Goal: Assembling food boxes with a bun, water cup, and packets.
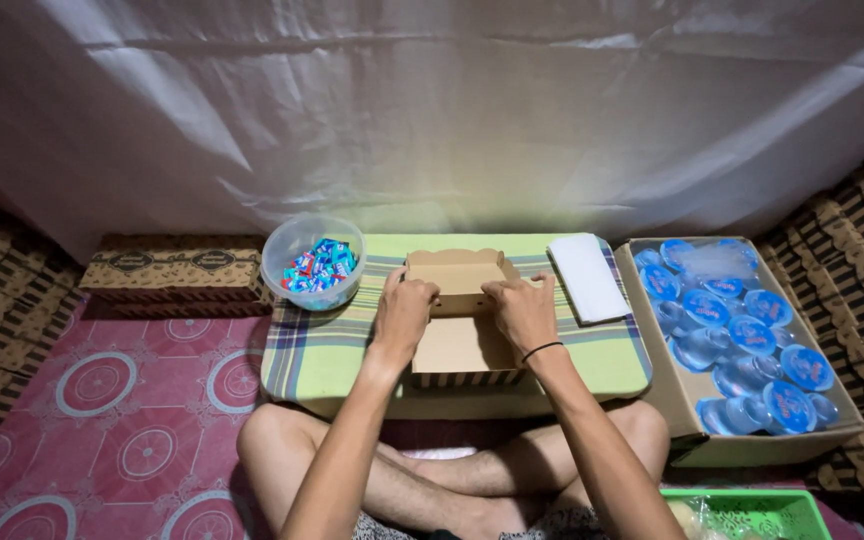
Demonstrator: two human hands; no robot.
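Observation:
A brown cardboard box [460,352] with a striped outer pattern lies open on a low table [324,352] covered in a green plaid cloth. My left hand [404,312] grips the box's left side, fingers curled over the inner fold. On the opposite side my right hand [524,310] presses the right fold, a black band at its wrist. The box's far flap [457,266] stands up behind both hands. My crossed bare legs show below the table.
A clear plastic bowl [313,262] of small wrapped candies sits at the table's left corner. White folded napkins [587,277] lie at its right. A carton [742,340] of blue-lidded water cups stands to the right, flat boxes [174,268] stacked left, a green basket [752,512] at bottom right.

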